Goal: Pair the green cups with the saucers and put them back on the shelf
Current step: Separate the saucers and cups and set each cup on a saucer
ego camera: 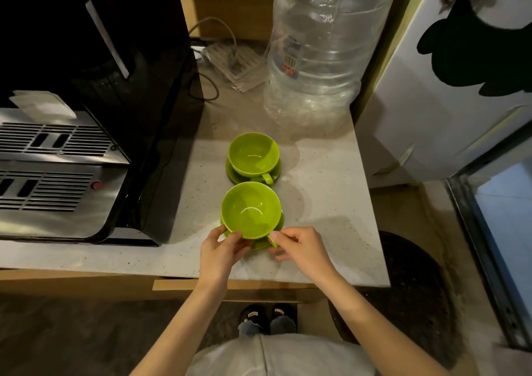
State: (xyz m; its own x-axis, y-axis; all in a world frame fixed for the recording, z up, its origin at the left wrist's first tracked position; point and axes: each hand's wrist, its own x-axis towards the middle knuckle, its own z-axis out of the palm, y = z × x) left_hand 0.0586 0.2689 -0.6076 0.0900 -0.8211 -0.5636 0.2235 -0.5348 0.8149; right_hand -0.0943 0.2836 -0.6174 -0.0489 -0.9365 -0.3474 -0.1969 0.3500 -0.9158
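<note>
While both green cups are standing empty and upright on the speckled countertop (331,179), each is sitting on its own green saucer. The far cup (253,153) is resting centred on the far saucer (234,174), its handle pointing toward the person. Just in front of it, almost touching, the near cup (251,210) is sitting on the near saucer (260,244), close to the counter's front edge. The left hand (220,251) is closing its thumb and fingers on the near cup's lower left wall and the saucer's rim there. The right hand (299,250) is pinching the near cup's handle between thumb and forefinger. A big clear water bottle (319,47) is standing behind the cups, holding a little water, and a black coffee machine (86,116) is sitting to their left.
</note>
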